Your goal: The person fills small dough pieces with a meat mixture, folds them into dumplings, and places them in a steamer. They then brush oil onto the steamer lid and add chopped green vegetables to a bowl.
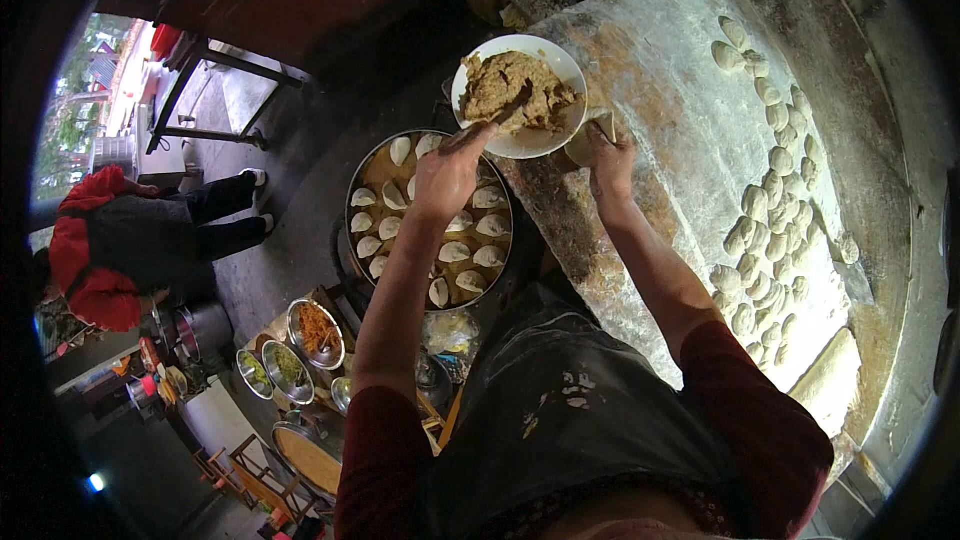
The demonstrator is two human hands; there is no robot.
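Observation:
My left hand [450, 172] grips a flat dark spatula [516, 103], whose blade rests in the brown minced filling [495, 82]. A white bowl [574, 71] holds this filling at the edge of the floured worktable. Just right of the bowl, my right hand [613, 165] has hold of a thin, curved dough wrapper [581, 144]. Below and behind my left forearm stands a round steamer tray [412, 240] with several pleated dumplings [454, 252] spaced over its brown base. My forearm hides part of the tray.
Many small dough pieces [772, 240] cover the right of the worktable [660, 89], near a larger dough slab [829, 382]. Metal bowls hold shredded orange [319, 330] and green food [283, 366]. Another round tray [304, 457] stands lower left. A person in red [112, 240] bends by pots.

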